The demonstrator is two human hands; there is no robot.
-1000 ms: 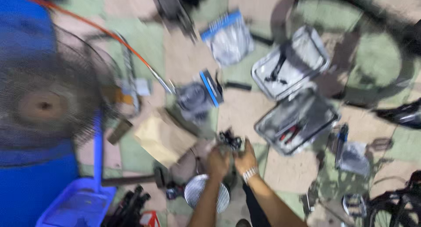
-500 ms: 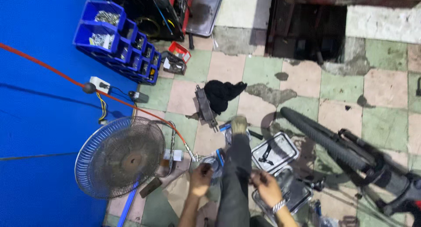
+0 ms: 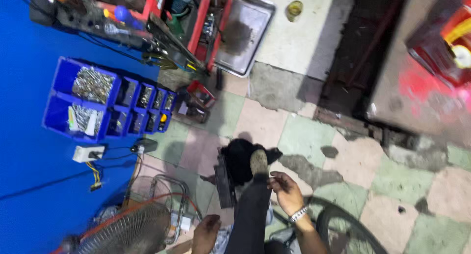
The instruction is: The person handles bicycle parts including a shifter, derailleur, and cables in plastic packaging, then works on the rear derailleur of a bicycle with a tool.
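My right hand [image 3: 285, 191] hangs over the tiled floor with a metal watch [image 3: 298, 215] on its wrist. Its greasy fingers are loosely curled and apart, and I see nothing in them. My left hand [image 3: 206, 231] is low at the frame's bottom with its back to the camera and its fingers hidden. Between the hands runs my leg in dark trousers [image 3: 250, 210]. My shoe [image 3: 258, 162] rests at a black cloth [image 3: 240, 158] on the floor. A long black part [image 3: 224, 181] lies beside the cloth, left of my leg.
A standing fan [image 3: 130, 229] is at the bottom left, by a blue wall carrying blue bins [image 3: 105, 99] of screws and a socket box [image 3: 88, 153]. A bicycle tyre [image 3: 343, 227] curves at my right. A red tool cart [image 3: 196, 23], a metal tray [image 3: 245, 33] and a small red box [image 3: 198, 98] stand farther off.
The view has swung up and away from the open tool cases toward the wall and cart. My hands have dropped apart on either side of my leg.
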